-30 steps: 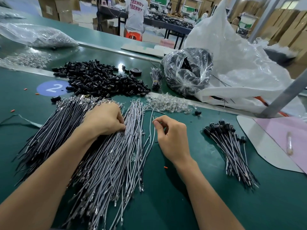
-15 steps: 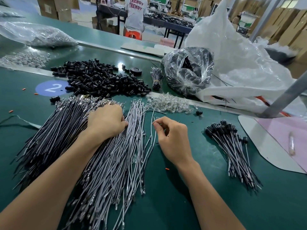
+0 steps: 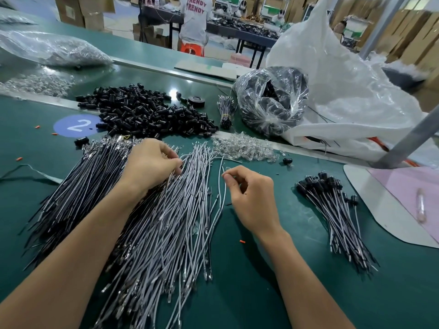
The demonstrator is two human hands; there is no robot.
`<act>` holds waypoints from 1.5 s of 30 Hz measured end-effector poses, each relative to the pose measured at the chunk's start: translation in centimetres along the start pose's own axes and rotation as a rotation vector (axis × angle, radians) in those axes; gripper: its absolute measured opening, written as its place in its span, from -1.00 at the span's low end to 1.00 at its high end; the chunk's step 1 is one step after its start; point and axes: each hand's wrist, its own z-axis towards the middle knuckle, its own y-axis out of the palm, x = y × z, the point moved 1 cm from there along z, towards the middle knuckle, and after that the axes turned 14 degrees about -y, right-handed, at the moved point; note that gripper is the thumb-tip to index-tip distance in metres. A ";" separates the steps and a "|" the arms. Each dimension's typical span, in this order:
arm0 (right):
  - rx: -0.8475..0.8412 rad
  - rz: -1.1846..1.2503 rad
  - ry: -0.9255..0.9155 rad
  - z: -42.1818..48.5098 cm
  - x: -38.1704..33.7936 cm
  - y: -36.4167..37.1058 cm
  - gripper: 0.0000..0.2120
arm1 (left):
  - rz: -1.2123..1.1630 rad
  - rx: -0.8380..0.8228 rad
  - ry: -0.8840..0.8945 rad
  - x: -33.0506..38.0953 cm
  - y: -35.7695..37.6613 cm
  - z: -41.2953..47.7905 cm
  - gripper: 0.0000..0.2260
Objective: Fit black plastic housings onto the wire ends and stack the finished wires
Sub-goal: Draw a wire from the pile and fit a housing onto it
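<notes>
While one wire is pinched at its tip by the R hand, loose wires are clutched by the L hand. Step: wire pick-up; next, one of the housings behind must be fetched.

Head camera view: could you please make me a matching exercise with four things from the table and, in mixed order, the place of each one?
Things
1. loose black housings
2. finished wires
3. single white wire
4. blue "2" sticker

Places
a. pinched by the right hand
b. stacked to the right of the right hand
c. piled beyond the left hand
d. on the table, just left of the housings

Pairs: 1-c, 2-b, 3-a, 4-d
</notes>
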 end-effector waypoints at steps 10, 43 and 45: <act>-0.001 -0.003 -0.007 0.1 0.1 0.0 -0.90 | -0.290 -0.273 -0.088 0.2 -1.1 -0.3 -0.65; -0.058 0.031 0.001 -0.2 -0.2 0.4 -0.89 | -0.001 -0.104 0.149 0.6 0.4 -0.8 -0.88; -0.064 0.031 0.011 -0.2 -0.3 0.4 -0.89 | 0.075 -0.034 0.191 0.7 -0.6 -0.9 -0.85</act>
